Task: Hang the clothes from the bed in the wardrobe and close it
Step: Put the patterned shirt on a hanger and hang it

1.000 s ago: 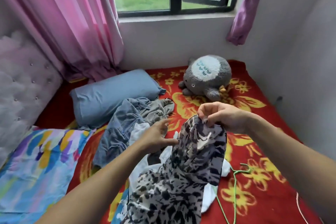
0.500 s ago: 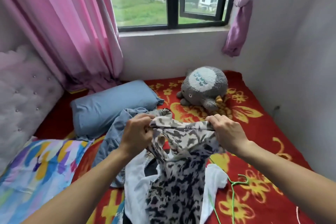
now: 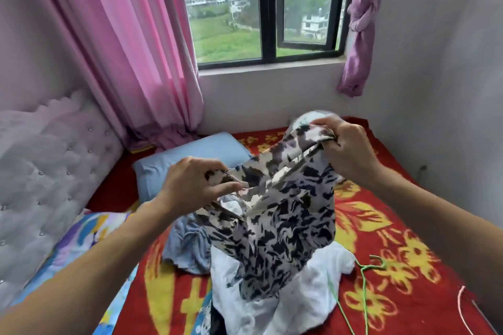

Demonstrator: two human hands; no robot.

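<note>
A black-and-white patterned garment [image 3: 283, 226] hangs lifted above the bed. My left hand [image 3: 196, 185] pinches its upper edge on the left. My right hand [image 3: 348, 149], higher and further back, grips the other end of that edge. Under the garment lie a white piece of clothing [image 3: 272, 304] and a blue denim one [image 3: 190, 247] on the red flowered bedspread [image 3: 394, 266]. A green wire hanger [image 3: 364, 280] lies on the bedspread to the right of the white clothing. The wardrobe is out of view.
A blue pillow [image 3: 190, 155] and a multicoloured pillow [image 3: 89, 234] lie at the left by the padded headboard [image 3: 46, 171]. A pink hanger's edge [image 3: 462, 307] shows at bottom right. Pink curtain [image 3: 130, 49] and window [image 3: 266, 8] stand behind; a wall closes the right side.
Both hands have raised the patterned garment and spread its top edge; my right hand went up and back, hiding the plush toy. The camera has tilted upward.
</note>
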